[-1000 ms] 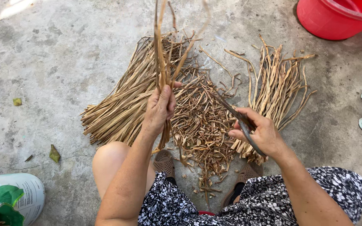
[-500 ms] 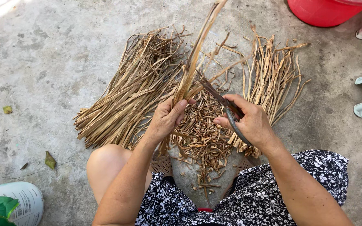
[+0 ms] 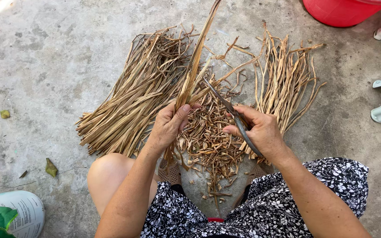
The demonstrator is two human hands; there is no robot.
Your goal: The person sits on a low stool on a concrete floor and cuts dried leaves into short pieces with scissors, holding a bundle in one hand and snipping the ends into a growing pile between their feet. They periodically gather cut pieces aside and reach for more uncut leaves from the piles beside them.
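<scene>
Gripping a dried leaf strip [image 3: 193, 70], left hand [image 3: 168, 125] faces the right hand's [image 3: 261, 132] scissors [image 3: 230, 110].

Bare grey concrete floor [image 3: 45, 66], daylit

We see the left hand [image 3: 169, 125] gripping a long dried leaf strip [image 3: 196, 59], the right hand [image 3: 261, 130] holding dark scissors [image 3: 230, 110] beside it, cut scraps [image 3: 210, 141] below, dried bundles [image 3: 133, 97] on concrete floor [image 3: 45, 66], red bucket [image 3: 340, 11] far right.
</scene>
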